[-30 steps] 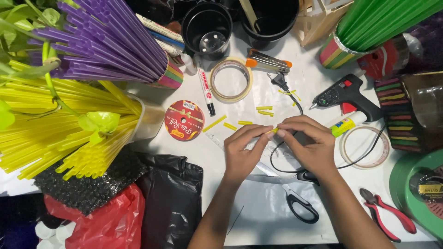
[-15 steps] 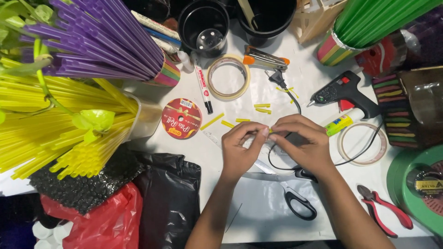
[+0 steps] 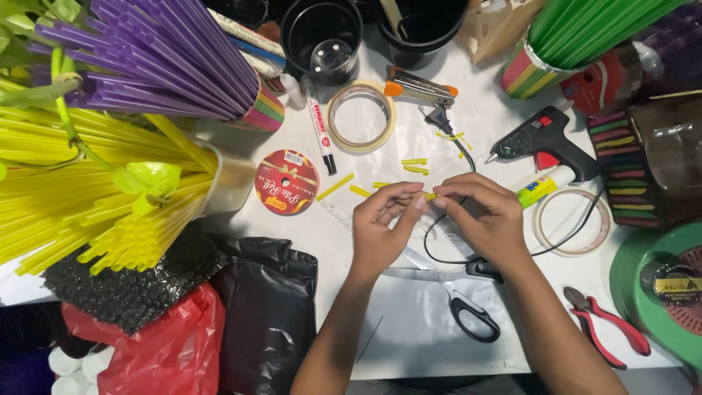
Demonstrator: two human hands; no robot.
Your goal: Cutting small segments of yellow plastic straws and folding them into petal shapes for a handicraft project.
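Two bare hands meet over a white worktable (image 3: 409, 329), pinching a short yellow straw piece (image 3: 429, 196) between them. The left hand (image 3: 384, 227) grips it with thumb and fingertips curled in; the right hand (image 3: 486, 219) closes its own fingertips on the other end, so both hands are clenched on the same small piece, held just above the table.

Taking that straw piece as the landmark: more cut yellow bits (image 3: 413, 165) lie scattered just beyond it and to its left, on the tabletop. Farther beyond stands a roll of beige tape (image 3: 360, 117), lying flat, with a marker pen (image 3: 320, 135) beside it and a round red ribbon spool (image 3: 287, 182) to the left. To the right of the piece rests a black glue gun (image 3: 541, 139), its black cord (image 3: 439, 252) looping under the hands, and past it a second tape ring (image 3: 572, 222). Nearer the person — below the piece — lie black-handled scissors (image 3: 468, 307), partly under the right wrist, and red-handled pliers (image 3: 603, 325) well off to the right.

Far left of the piece, bundles of yellow straws (image 3: 80, 197) and purple straws (image 3: 153, 58) fan out — green straws (image 3: 585, 29) stand in a striped cup at the far right. A black plastic bag (image 3: 267, 307) and a red bag (image 3: 157, 347) lie at lower left.
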